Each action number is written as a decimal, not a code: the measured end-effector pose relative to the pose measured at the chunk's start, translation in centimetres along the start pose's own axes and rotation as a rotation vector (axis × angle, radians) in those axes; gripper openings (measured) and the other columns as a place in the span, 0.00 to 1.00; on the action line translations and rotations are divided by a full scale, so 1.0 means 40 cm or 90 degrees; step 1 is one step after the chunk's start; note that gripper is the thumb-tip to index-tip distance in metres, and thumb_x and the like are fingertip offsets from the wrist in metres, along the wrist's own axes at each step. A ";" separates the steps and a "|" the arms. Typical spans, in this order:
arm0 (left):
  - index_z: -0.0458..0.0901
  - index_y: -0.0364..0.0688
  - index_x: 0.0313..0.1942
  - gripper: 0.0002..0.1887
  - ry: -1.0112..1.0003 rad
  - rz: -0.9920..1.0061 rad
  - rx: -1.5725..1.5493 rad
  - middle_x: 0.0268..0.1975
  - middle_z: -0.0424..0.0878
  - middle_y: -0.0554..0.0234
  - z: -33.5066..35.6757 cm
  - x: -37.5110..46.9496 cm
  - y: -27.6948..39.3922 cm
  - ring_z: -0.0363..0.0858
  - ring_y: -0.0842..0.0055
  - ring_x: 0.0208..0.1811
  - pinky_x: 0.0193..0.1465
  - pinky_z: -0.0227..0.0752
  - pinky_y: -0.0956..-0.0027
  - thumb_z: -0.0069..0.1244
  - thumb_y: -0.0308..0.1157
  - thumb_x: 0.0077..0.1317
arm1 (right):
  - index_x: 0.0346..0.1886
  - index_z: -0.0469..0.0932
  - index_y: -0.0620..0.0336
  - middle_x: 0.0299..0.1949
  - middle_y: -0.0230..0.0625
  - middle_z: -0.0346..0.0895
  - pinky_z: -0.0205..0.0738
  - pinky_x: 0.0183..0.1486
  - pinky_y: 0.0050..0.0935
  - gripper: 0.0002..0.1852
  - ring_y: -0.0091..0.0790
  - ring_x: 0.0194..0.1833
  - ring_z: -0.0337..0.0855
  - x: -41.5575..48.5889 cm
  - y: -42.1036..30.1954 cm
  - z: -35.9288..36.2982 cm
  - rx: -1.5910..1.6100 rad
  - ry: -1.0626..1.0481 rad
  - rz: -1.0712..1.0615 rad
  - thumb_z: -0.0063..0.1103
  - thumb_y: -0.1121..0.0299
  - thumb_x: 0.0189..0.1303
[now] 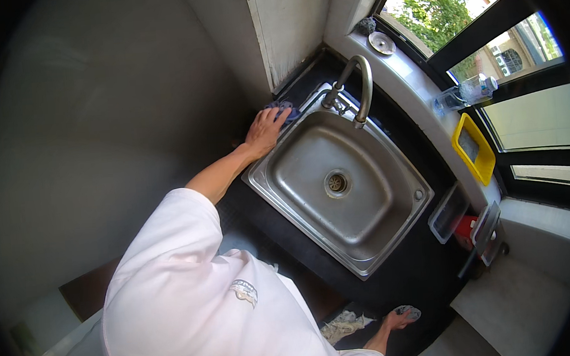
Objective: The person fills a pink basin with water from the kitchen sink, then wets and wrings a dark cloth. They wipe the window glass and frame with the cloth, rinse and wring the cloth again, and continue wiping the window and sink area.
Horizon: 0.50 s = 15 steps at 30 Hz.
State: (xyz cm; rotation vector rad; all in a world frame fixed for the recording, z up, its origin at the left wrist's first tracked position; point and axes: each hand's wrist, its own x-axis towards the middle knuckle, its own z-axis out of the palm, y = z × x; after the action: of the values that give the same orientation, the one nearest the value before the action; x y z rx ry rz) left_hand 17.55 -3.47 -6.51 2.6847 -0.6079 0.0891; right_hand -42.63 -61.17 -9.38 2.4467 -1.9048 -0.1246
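My left hand [264, 129] presses on a bunched dark blue cloth [286, 111] at the far left corner of the stainless steel sink [339, 194]. A curved metal faucet [369, 83] rises just right of that cloth. The basin has a round drain strainer [336, 183]. At the lower right, my right hand [399, 319] holds a small, round, greyish object [408, 313] over the black countertop [398, 279]; what it is cannot be told. Beside my right forearm lies a crumpled beige cloth [344, 326].
Along the windowsill [411, 85] are a scouring pad [366, 25], a metal lid [382, 43], a clear plastic bottle [464, 94] and a yellow plastic basket [471, 151]. Clear plastic containers [449, 212] and a red item [466, 229] stand at the right. A wall bounds the left side.
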 end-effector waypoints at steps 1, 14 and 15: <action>0.67 0.48 0.75 0.33 0.003 -0.007 0.011 0.68 0.71 0.50 -0.022 -0.077 -0.007 0.67 0.53 0.69 0.75 0.62 0.52 0.51 0.25 0.69 | 0.77 0.70 0.41 0.84 0.64 0.39 0.59 0.77 0.57 0.40 0.72 0.77 0.57 -0.003 0.002 0.003 -0.003 0.013 -0.016 0.64 0.75 0.58; 0.69 0.47 0.74 0.38 -0.060 0.083 0.010 0.59 0.71 0.49 -0.018 -0.640 0.285 0.69 0.56 0.60 0.67 0.60 0.48 0.57 0.24 0.62 | 0.74 0.71 0.45 0.82 0.70 0.40 0.54 0.79 0.57 0.35 0.71 0.79 0.51 -0.029 -0.028 0.004 0.029 0.048 -0.007 0.60 0.75 0.61; 0.69 0.48 0.74 0.38 -0.062 0.142 0.002 0.59 0.71 0.49 0.010 -0.630 0.324 0.69 0.55 0.60 0.68 0.59 0.48 0.57 0.24 0.62 | 0.74 0.71 0.45 0.82 0.70 0.40 0.54 0.79 0.57 0.35 0.71 0.80 0.51 -0.027 -0.030 0.004 0.019 0.028 -0.002 0.61 0.75 0.61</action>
State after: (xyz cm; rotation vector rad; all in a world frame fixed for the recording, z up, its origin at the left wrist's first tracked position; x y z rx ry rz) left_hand -10.78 -4.27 -5.90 2.6257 -0.9373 0.0195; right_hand -41.75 -59.80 -9.58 2.4491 -1.8996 -0.0430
